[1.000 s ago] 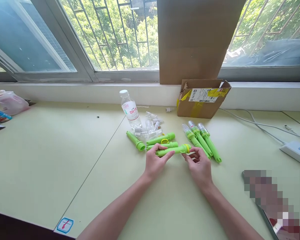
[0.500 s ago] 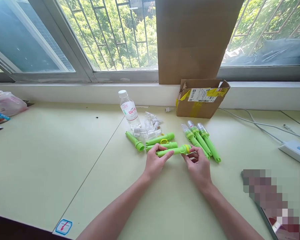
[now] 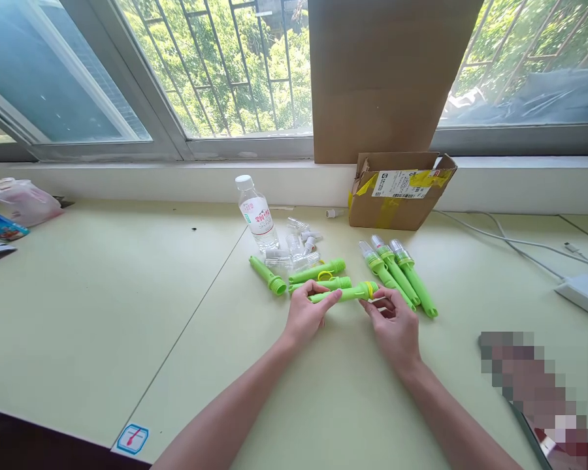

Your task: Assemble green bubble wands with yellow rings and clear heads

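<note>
Strong daylight enters through the back windows (image 3: pixel 93 85); foliage (image 3: pixel 301 91) outside partly washed out, cardboard sheet (image 3: pixel 382 78) backlit and dull. Table (image 3: pixel 78 313) fairly evenly bright, shadows faint and soft, lower-left corner dark. Green tube (image 3: pixel 350 293) reasonably sharp, fine print on the bottle (image 3: pixel 259 219) soft; wide-angle stretching toward the edges, pixel blocks (image 3: pixel 534 391) masking part of the lower right.

the bottle (image 3: pixel 259 219) stands left of the box (image 3: pixel 389 212), both behind the tubes (image 3: pixel 311 272).
</note>
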Action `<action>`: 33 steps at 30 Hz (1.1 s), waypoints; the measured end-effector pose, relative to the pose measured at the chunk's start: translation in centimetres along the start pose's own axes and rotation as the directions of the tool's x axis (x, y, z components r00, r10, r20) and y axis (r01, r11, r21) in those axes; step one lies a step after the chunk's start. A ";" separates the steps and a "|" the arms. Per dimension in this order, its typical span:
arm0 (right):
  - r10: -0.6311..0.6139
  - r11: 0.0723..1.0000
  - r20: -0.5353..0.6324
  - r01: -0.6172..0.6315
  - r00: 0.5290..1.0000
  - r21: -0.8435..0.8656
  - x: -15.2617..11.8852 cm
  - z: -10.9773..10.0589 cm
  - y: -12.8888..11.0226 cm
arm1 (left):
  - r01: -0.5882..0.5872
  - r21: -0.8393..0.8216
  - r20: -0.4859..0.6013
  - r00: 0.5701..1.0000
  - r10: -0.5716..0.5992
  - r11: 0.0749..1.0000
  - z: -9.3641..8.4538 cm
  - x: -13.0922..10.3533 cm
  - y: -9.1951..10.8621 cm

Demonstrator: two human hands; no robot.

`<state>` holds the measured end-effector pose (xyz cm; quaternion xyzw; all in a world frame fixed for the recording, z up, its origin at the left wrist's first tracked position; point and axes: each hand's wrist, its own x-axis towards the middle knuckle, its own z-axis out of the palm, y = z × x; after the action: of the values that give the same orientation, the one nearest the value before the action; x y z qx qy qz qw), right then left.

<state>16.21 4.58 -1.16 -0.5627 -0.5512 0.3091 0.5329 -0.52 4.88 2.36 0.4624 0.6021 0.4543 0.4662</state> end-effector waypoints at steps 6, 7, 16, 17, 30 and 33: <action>0.016 1.000 0.021 -0.016 1.000 -0.011 0.0 0.0 0.0 | 0.009 -0.010 0.011 1.000 -0.009 1.000 -0.1 0.1 -0.1; 0.012 1.000 0.022 -0.011 1.000 -0.011 -0.1 0.1 0.0 | 0.010 -0.010 0.016 1.000 -0.010 1.000 -0.1 0.1 -0.1; -0.055 0.998 -0.094 0.056 0.994 0.015 -0.2 0.1 -0.2 | -0.070 -0.010 0.081 0.994 0.071 0.997 0.1 -0.2 0.0; -0.058 0.998 -0.102 0.060 0.993 0.019 -0.2 0.1 -0.1 | -0.073 -0.013 0.084 0.994 0.074 0.997 0.2 -0.3 0.0; -0.044 0.999 -0.107 0.044 0.993 -0.003 -0.2 0.2 -0.2 | -0.016 -0.034 0.052 0.998 0.018 0.999 0.2 -0.1 -0.4; -0.047 0.999 -0.097 0.045 0.994 -0.029 -0.1 0.1 -0.2 | 0.002 -0.026 0.046 0.999 -0.001 1.000 0.2 -0.1 -0.4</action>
<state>16.03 4.44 -1.04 -0.5716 -0.5413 0.2613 0.5586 -0.41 4.75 1.95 0.4662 0.5855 0.4509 0.4864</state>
